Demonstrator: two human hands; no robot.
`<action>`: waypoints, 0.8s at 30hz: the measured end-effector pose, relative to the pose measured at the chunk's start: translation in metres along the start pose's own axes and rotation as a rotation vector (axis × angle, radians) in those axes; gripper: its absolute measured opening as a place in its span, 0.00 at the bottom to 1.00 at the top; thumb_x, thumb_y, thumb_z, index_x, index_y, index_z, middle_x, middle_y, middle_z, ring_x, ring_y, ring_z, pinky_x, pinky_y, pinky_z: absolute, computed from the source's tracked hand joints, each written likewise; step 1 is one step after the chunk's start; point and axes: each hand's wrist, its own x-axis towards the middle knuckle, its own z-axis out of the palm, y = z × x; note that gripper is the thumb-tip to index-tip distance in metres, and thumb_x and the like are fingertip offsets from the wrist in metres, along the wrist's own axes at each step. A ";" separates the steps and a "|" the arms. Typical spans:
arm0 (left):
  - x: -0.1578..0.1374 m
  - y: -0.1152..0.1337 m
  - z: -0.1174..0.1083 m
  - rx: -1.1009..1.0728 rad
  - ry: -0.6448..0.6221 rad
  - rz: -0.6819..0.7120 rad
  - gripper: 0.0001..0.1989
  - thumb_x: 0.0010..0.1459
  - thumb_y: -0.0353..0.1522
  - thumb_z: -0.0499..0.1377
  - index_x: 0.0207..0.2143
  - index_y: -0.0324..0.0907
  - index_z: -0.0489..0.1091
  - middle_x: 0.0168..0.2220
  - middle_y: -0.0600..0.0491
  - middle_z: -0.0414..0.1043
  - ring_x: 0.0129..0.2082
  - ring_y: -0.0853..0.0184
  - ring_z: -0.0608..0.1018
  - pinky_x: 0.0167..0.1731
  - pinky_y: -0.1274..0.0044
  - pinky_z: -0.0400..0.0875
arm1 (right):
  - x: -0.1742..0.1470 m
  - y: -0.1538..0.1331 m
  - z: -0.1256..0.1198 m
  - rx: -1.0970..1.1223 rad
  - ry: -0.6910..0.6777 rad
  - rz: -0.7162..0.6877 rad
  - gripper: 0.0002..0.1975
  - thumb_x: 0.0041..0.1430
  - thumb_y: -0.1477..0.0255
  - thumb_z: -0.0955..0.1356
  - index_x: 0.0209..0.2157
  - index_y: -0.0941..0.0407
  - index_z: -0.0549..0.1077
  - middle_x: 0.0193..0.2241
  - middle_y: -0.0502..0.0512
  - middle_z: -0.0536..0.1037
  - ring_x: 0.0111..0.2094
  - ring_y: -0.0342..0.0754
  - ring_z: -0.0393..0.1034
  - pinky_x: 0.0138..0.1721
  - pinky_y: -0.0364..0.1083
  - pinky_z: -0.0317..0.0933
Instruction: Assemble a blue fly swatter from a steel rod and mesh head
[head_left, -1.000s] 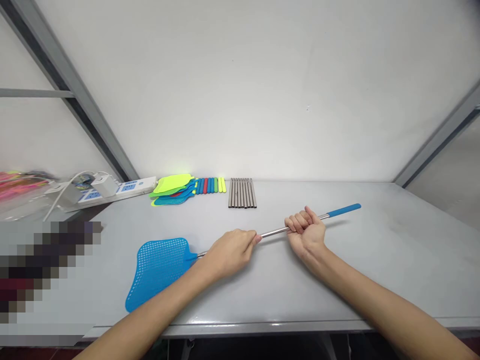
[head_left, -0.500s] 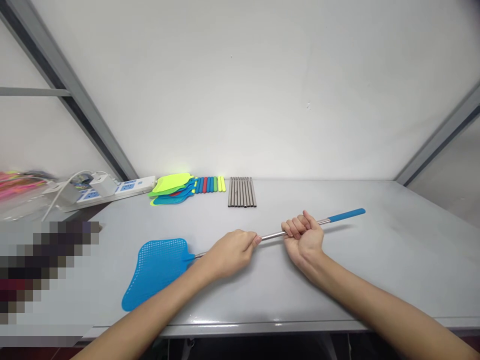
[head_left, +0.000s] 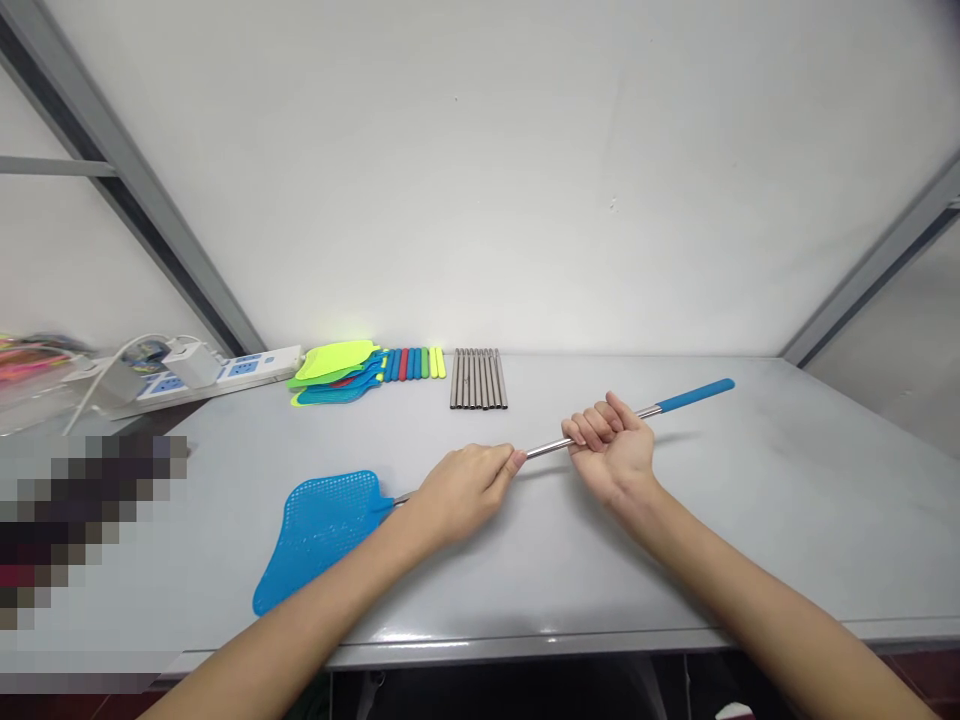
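Across the front of the table lies a blue fly swatter (head_left: 319,535) with a thin metal rod and a blue grip at its right end. My left hand (head_left: 471,490) is closed round the rod near the perforated head, back of the hand upward. My right hand (head_left: 611,450), palm turned up, has its fingers curled round the rod just short of the blue grip. The rod slopes upward to the right, and its grip end is raised off the table. My left forearm covers part of the head's lower edge.
At the back stand a pile of coloured swatter heads (head_left: 337,370), a row of coloured grips (head_left: 414,364) and several metal tubes (head_left: 478,379). A power strip (head_left: 251,368) with plugs lies back left on the grey table (head_left: 750,520). A pixelated patch hides the left edge.
The grip end of the swatter has risen a little, along with my right hand. Both hands keep their hold on the rod. The whole view has shifted slightly.
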 end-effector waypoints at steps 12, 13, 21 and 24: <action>0.001 -0.022 -0.009 0.192 0.089 -0.081 0.21 0.59 0.39 0.34 0.28 0.40 0.61 0.28 0.52 0.67 0.28 0.68 0.69 0.25 0.78 0.57 | 0.020 -0.027 -0.007 0.068 0.116 -0.074 0.16 0.51 0.76 0.55 0.16 0.57 0.40 0.10 0.42 0.40 0.11 0.39 0.37 0.14 0.40 0.45; 0.001 -0.023 -0.009 0.200 0.093 -0.089 0.21 0.59 0.39 0.34 0.28 0.40 0.61 0.28 0.52 0.67 0.28 0.67 0.69 0.25 0.78 0.56 | 0.021 -0.028 -0.008 0.062 0.117 -0.074 0.15 0.52 0.76 0.55 0.16 0.57 0.40 0.10 0.42 0.40 0.11 0.38 0.37 0.14 0.40 0.45; -0.003 -0.020 -0.008 0.233 0.038 -0.129 0.21 0.59 0.39 0.34 0.27 0.41 0.62 0.26 0.52 0.68 0.27 0.66 0.71 0.24 0.78 0.56 | 0.021 -0.016 -0.016 0.046 0.100 -0.092 0.17 0.53 0.76 0.54 0.16 0.57 0.39 0.09 0.43 0.39 0.10 0.38 0.36 0.13 0.40 0.40; -0.003 -0.019 -0.006 0.231 0.022 -0.162 0.22 0.59 0.40 0.33 0.27 0.41 0.63 0.26 0.51 0.69 0.27 0.66 0.71 0.24 0.77 0.57 | 0.023 -0.013 -0.019 0.037 0.104 -0.103 0.17 0.53 0.76 0.53 0.16 0.57 0.38 0.09 0.42 0.39 0.10 0.38 0.35 0.13 0.40 0.40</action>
